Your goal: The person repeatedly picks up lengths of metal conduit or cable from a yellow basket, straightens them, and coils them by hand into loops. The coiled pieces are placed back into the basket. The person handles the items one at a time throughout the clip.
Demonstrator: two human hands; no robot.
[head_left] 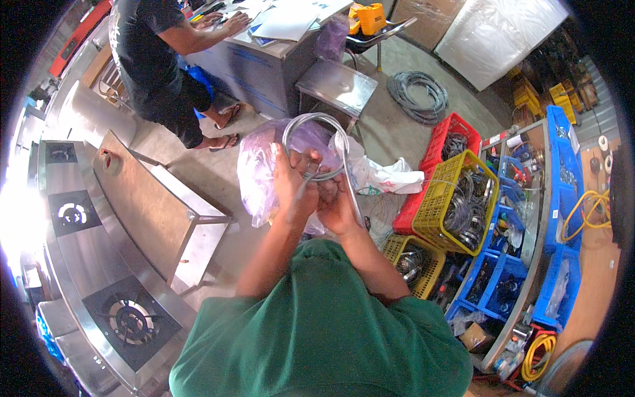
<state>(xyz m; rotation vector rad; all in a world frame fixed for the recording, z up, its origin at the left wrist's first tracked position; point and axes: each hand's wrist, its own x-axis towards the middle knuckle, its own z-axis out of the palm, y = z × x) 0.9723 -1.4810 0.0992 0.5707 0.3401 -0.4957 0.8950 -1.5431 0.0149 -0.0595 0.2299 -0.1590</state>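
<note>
A looped silver-grey hose [346, 155] is held up in front of my body. My left hand [294, 182] is closed around the coil's left and lower side, thumb pointing away from me. My right hand [335, 202] closes on the lower part of the coil, close beside the left. One loop stands above the fingers, and a loose length runs down past my right wrist. Where the fingers overlap, the hose's ends are hard to make out. Behind the hands lies a purple-tinted clear plastic bag [254, 175]; a white plastic bag [387, 177] is to its right.
Yellow [430, 221] and red crates [433, 142] with coiled hoses stand at right, beside blue parts bins [499, 281]. A steel stove counter [99, 248] and a low bench [142, 198] flank the left. Ahead, a person [155, 66] works at a desk [264, 69]; a grey coil [417, 98] lies on the floor.
</note>
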